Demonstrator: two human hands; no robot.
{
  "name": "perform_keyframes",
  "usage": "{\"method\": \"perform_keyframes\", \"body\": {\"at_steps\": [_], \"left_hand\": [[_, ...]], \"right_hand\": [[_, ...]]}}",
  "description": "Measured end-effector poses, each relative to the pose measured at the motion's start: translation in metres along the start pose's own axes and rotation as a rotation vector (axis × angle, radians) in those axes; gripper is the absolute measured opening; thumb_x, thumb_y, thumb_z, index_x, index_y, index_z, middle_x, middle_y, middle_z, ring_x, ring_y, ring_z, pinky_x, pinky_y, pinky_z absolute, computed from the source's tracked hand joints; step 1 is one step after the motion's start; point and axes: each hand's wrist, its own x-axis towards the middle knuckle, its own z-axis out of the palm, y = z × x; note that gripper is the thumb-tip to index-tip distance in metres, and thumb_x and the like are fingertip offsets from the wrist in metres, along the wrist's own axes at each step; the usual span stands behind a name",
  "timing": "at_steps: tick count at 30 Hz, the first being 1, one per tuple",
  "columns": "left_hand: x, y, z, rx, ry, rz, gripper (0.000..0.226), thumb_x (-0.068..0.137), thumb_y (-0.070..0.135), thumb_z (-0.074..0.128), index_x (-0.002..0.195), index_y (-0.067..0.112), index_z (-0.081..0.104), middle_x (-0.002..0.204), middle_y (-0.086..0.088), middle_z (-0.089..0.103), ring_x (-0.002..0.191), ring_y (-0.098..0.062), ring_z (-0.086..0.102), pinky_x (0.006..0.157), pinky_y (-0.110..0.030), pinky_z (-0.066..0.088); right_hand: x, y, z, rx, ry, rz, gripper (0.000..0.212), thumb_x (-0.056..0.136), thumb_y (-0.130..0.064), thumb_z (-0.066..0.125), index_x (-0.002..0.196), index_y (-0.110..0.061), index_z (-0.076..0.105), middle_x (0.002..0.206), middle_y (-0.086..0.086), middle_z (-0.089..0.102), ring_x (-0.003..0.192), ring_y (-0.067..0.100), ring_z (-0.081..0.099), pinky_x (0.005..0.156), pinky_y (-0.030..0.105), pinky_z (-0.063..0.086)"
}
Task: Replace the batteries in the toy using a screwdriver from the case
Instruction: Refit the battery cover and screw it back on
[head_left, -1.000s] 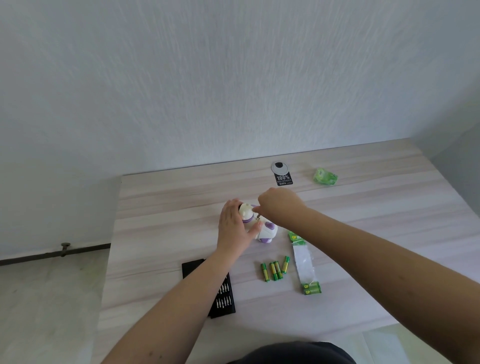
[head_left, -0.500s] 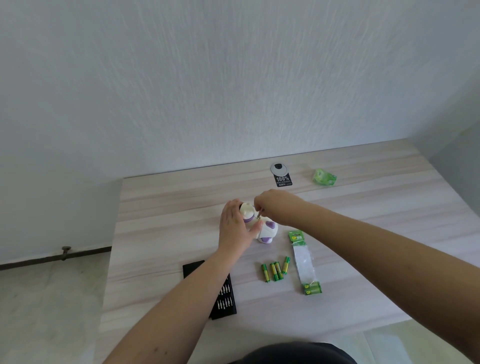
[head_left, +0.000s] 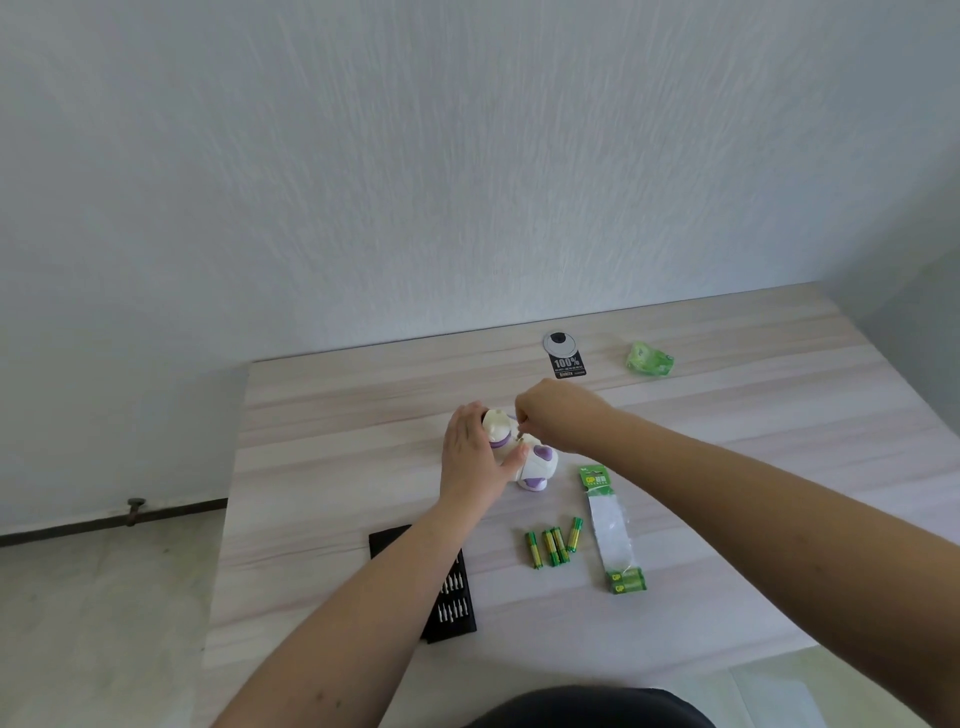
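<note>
The white-and-purple toy (head_left: 524, 452) lies mid-table (head_left: 322, 467), left hand (head_left: 472, 457) gripping its side, right hand (head_left: 558, 418) pinching a thin screwdriver (head_left: 520, 429) onto it. Four loose batteries (head_left: 553, 543) and the bit case (head_left: 452, 587) lie nearer.

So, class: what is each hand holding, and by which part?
The left hand holds the toy round its side. The right hand pinches a thin screwdriver at its upper end, tip down on the toy.

A light wood-grain table (head_left: 322, 415) is seen mid-frame. On it are laid a toy (head_left: 535, 460), black bit case (head_left: 452, 592), four loose batteries (head_left: 553, 543), battery pack (head_left: 613, 530), black tag (head_left: 566, 366) and crumpled green wrapper (head_left: 649, 358).
</note>
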Motion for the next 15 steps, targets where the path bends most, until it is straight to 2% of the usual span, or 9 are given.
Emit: {"method": "perform_keyframes", "body": {"at_steps": [2, 5, 8, 10, 13, 15], "left_hand": [[0.0003, 0.0000, 0.0005, 0.002, -0.003, -0.002, 0.069, 0.069, 0.055, 0.062, 0.116, 0.005, 0.051, 0.117, -0.008, 0.055, 0.116, -0.028, 0.050, 0.102, -0.041, 0.041], [0.0016, -0.0012, 0.0024, 0.006, -0.003, -0.015, 0.070, 0.069, 0.057, 0.060, 0.116, 0.005, 0.052, 0.117, -0.008, 0.055, 0.116, -0.029, 0.051, 0.101, -0.043, 0.041], [0.0024, 0.0001, 0.0020, 0.006, -0.012, -0.020, 0.073, 0.069, 0.059, 0.059, 0.117, 0.005, 0.051, 0.118, -0.008, 0.055, 0.117, -0.029, 0.050, 0.101, -0.043, 0.041], [0.0027, 0.0013, 0.0013, 0.007, -0.010, -0.017, 0.072, 0.068, 0.059, 0.060, 0.117, 0.007, 0.051, 0.117, -0.007, 0.054, 0.116, -0.027, 0.051, 0.101, -0.042, 0.042], [0.0025, 0.0012, 0.0014, 0.005, -0.001, -0.006, 0.067, 0.069, 0.057, 0.063, 0.114, 0.009, 0.051, 0.114, -0.005, 0.054, 0.112, -0.026, 0.052, 0.098, -0.041, 0.043], [0.0014, -0.0007, 0.0014, 0.000, 0.000, 0.002, 0.064, 0.070, 0.052, 0.067, 0.113, 0.008, 0.051, 0.112, -0.005, 0.054, 0.110, -0.026, 0.052, 0.097, -0.041, 0.044]], "right_hand": [[0.0022, -0.0036, 0.0010, -0.042, 0.040, 0.056, 0.030, 0.093, -0.029, 0.052, 0.085, -0.005, 0.069, 0.083, 0.007, 0.066, 0.082, 0.027, 0.066, 0.062, 0.030, 0.049], [0.0031, -0.0048, -0.0009, -0.049, 0.059, 0.090, 0.042, 0.099, -0.038, 0.042, 0.088, -0.006, 0.066, 0.082, 0.007, 0.059, 0.083, 0.027, 0.064, 0.062, 0.029, 0.043], [0.0047, -0.0015, -0.0015, 0.001, -0.053, 0.007, 0.021, 0.093, -0.022, 0.055, 0.101, -0.006, 0.066, 0.094, 0.007, 0.069, 0.086, 0.025, 0.065, 0.068, 0.032, 0.049], [0.0043, -0.0003, -0.0013, -0.050, -0.085, -0.046, 0.023, 0.082, -0.005, 0.063, 0.104, -0.008, 0.065, 0.095, 0.006, 0.069, 0.083, 0.023, 0.066, 0.068, 0.032, 0.050], [0.0045, -0.0034, -0.0039, -0.133, -0.069, -0.056, 0.018, 0.075, 0.002, 0.065, 0.090, -0.009, 0.067, 0.082, 0.004, 0.065, 0.067, 0.023, 0.062, 0.054, 0.028, 0.043], [0.0076, -0.0073, -0.0057, -0.155, -0.052, -0.043, 0.016, 0.072, 0.003, 0.066, 0.070, -0.012, 0.062, 0.064, 0.001, 0.055, 0.056, 0.021, 0.053, 0.047, 0.025, 0.036]]}}
